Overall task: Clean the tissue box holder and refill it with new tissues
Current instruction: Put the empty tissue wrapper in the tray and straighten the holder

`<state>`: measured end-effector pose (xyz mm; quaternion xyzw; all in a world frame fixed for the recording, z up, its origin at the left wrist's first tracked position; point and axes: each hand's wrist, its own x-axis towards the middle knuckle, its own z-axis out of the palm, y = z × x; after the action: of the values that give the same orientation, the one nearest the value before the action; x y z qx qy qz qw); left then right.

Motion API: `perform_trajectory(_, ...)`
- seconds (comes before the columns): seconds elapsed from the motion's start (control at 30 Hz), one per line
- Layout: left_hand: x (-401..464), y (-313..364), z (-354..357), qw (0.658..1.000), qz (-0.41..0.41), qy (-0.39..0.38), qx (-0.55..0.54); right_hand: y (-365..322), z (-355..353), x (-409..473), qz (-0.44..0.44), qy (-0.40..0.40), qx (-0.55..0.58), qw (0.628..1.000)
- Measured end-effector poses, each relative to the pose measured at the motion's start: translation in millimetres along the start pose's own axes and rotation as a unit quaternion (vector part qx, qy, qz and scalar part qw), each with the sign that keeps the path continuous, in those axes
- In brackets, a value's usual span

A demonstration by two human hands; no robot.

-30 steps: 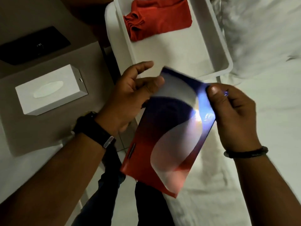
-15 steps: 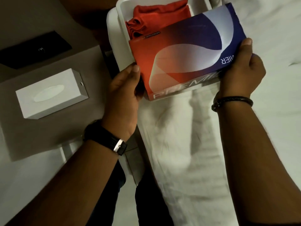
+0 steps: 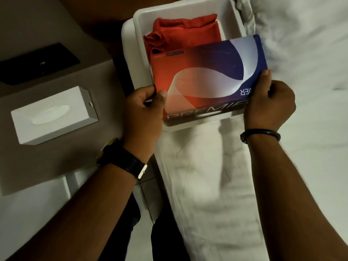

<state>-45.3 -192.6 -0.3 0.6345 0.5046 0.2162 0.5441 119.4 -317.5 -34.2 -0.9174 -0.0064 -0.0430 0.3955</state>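
Observation:
A red, white and blue tissue box (image 3: 207, 76) lies flat in the near end of a white tray (image 3: 138, 59) on the bed. My left hand (image 3: 143, 110) grips its near left corner, thumb on the top face. My right hand (image 3: 269, 102) grips its near right corner, thumb up along the blue end. The white tissue box holder (image 3: 52, 113) with an oval slot stands on the grey bedside table (image 3: 56, 162) to the left, apart from both hands. A folded red cloth (image 3: 180, 32) lies in the tray behind the box, partly covered by it.
A black flat device (image 3: 37, 63) lies at the back of the bedside table. White rumpled bedding (image 3: 301, 53) fills the right side. A tiled floor gap (image 3: 148, 193) and my dark trouser legs show between table and bed.
The tissue box has gone from tilted in the air near me to lying flat in the tray's near end. Both hands moved forward with it and still hold its near corners.

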Motion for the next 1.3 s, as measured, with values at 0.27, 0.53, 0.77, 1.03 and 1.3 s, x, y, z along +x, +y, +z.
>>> perform_trajectory(0.27,4.3,-11.7,1.0,0.998,-0.025,0.025,0.052,7.4,2.4,-5.6,-0.037,0.010,-0.048,0.998)
perform_trajectory(0.53,16.4,-15.3,1.0,0.980,0.056,-0.078,0.173,16.1,8.4,-0.4,-0.038,0.026,0.005,0.999)
perform_trajectory(0.77,14.5,-18.9,4.7,0.982,0.069,-0.111,0.140,18.5,19.7,-0.3,-0.059,0.015,-0.027,0.998)
perform_trajectory(1.03,21.1,-53.0,-27.3,0.989,0.067,-0.116,0.056,-16.1,2.7,-34.5,-0.083,0.070,-0.055,0.993)
perform_trajectory(1.3,47.8,-117.3,-173.4,0.992,-0.106,-0.015,0.064,-126.1,50.0,-160.3,-0.206,-0.048,0.062,0.975)
